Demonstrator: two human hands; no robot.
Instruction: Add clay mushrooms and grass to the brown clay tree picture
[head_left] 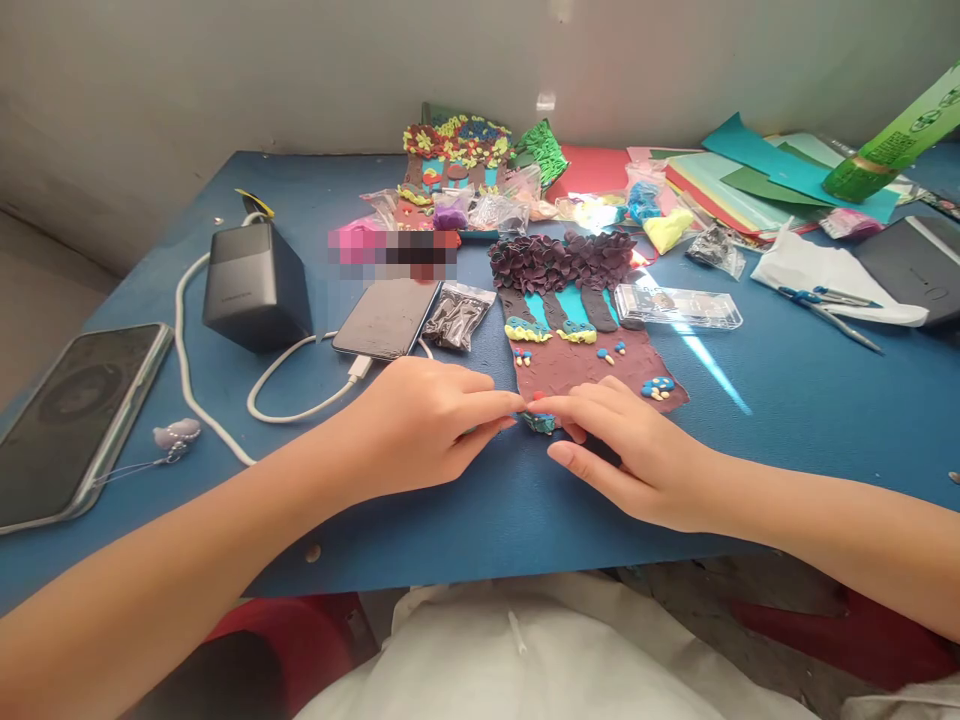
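A clay picture (577,365) lies on the table, with dark purple leaf-like clay (562,262) along its top, dark trunks over bright blue, and a brown ground dotted with small blue, red and cream mushrooms (658,388). At its lower left corner sits a teal clay lump (538,422) with a bit of red. My left hand (442,415) reaches this corner, index finger and thumb close together; what lies between them is hidden. From the other side my right hand (630,450) touches the same spot with its index fingertip, thumb held apart.
A black charger block (255,285) with a white cable, a phone (388,318) and a larger phone (79,420) lie left. Behind are a second clay picture (457,155) and clay bags (491,213). A clear plastic case (679,306), scissors (832,305) and coloured paper (772,175) are right.
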